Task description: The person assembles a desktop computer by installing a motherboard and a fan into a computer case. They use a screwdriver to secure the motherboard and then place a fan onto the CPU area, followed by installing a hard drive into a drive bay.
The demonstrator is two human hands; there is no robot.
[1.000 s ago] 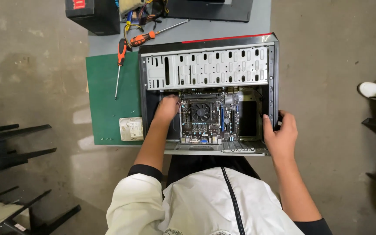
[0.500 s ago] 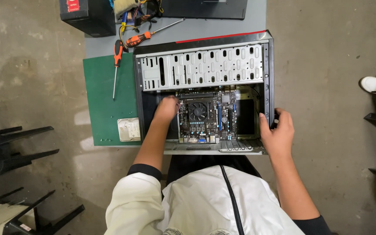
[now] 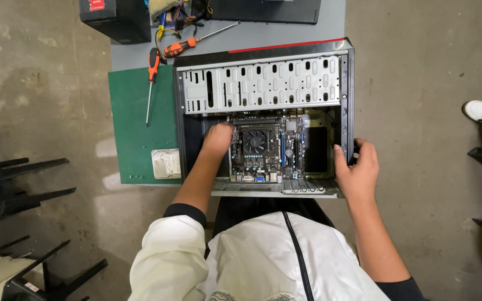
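Open black metal computer case (image 3: 348, 83) lies flat on grey desk (image 3: 140, 58), partly over green mat (image 3: 135, 134). Left hand (image 3: 217, 140) inside case, touching left edge of green-black motherboard (image 3: 271, 147) by fan; fingers curled, grip can't tell. Right hand (image 3: 357, 170) fingers clamped on case's right wall. Orange-handled screwdriver (image 3: 150, 78) on mat, well apart.

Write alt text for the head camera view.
Seen from above, a person's left hand reaches inside an open computer case beside the motherboard, while the right hand grips the case's right edge. Two orange screwdrivers lie nearby.
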